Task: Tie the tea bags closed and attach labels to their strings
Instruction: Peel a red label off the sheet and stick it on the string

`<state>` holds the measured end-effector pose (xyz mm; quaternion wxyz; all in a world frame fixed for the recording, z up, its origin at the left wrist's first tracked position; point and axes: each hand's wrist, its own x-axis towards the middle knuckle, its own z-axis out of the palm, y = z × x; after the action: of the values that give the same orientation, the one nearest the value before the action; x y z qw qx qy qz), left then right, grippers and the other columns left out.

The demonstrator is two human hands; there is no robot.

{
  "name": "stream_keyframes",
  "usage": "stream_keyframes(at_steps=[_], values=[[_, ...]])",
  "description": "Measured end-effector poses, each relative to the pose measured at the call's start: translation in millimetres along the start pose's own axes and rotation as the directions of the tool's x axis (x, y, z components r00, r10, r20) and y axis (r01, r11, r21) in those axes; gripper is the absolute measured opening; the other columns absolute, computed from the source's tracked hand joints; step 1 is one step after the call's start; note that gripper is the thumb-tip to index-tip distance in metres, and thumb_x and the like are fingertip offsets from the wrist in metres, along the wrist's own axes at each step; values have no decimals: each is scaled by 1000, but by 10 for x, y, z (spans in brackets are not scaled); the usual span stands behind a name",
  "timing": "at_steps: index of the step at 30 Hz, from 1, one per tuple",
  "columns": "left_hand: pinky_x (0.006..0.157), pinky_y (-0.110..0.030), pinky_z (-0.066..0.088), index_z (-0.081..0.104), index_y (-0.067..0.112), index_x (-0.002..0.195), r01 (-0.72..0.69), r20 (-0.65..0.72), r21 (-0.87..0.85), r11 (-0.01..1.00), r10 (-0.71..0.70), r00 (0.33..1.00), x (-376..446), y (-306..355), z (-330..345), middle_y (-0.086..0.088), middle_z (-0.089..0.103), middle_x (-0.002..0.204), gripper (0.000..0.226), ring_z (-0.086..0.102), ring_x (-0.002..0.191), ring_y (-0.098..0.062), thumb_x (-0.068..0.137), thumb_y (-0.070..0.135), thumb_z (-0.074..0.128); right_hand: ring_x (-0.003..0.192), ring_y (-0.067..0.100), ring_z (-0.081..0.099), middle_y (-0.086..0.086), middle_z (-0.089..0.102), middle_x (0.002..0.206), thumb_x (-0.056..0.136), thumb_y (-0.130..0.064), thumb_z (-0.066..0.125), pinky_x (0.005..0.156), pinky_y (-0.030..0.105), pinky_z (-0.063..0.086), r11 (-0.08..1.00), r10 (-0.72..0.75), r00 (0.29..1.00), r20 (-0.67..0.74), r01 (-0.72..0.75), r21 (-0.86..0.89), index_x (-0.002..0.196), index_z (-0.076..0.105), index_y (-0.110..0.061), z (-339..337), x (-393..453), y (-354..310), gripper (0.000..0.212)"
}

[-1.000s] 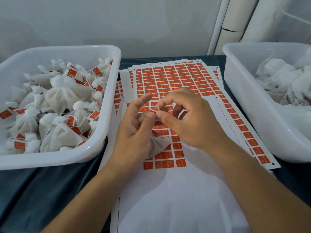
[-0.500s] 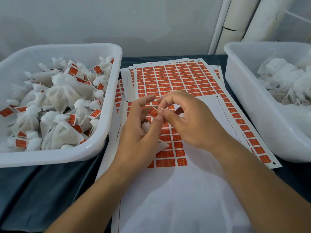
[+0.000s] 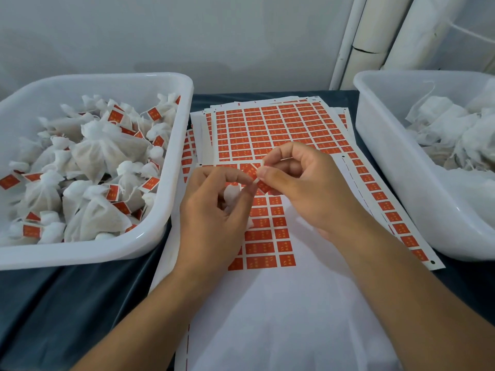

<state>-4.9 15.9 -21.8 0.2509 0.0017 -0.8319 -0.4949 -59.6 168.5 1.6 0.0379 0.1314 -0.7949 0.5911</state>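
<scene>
This looks like a small hand-packing workplace, not a home kitchen. At the left of the frame a white plastic tub (image 3: 171, 183) holds many tied, labelled tea bags (image 3: 101, 148); a second tub (image 3: 396, 167) at the right holds loose white bags. Stacked sheets of orange labels (image 3: 273, 127) cover the dark-clothed surface (image 3: 67, 303) between them. A bare pale wall (image 3: 187, 36) and white pipes (image 3: 375, 30) stand behind.
</scene>
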Motion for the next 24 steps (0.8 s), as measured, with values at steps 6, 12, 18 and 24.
stream_keyframes(at_steps=[6,12,18,24], values=[[91,-25,58,71,41,100,32,-36,-37,999,-33,999,1,6,6,22,59,105,12,61,106,-2,89,45,72,84,3,74,-16,75,90,88,-36,78,74,24,63,1000,25,999,-24,-25,19,98,65,-34,12,-4,-4,16],[88,-15,53,71,40,96,44,-40,12,999,-44,998,4,-15,11,25,59,100,7,59,102,3,90,44,72,83,0,74,-19,76,89,86,-38,80,71,19,61,1000,13,1000,-22,-12,5,97,65,-36,19,-9,4,19],[72,-2,48,65,39,93,87,21,61,994,-89,996,35,-34,12,21,57,101,6,58,99,5,93,44,68,89,-9,69,-27,72,93,86,-41,79,67,6,53,995,-46,999,25,48,-90,102,63,-40,3,-6,5,22],[77,-15,54,63,37,93,143,78,-4,990,-142,987,36,-8,5,19,60,101,7,65,95,-6,97,43,63,102,-17,59,-38,62,103,91,-51,70,68,2,50,967,-111,983,143,140,-211,116,59,-51,-52,16,-14,27]])
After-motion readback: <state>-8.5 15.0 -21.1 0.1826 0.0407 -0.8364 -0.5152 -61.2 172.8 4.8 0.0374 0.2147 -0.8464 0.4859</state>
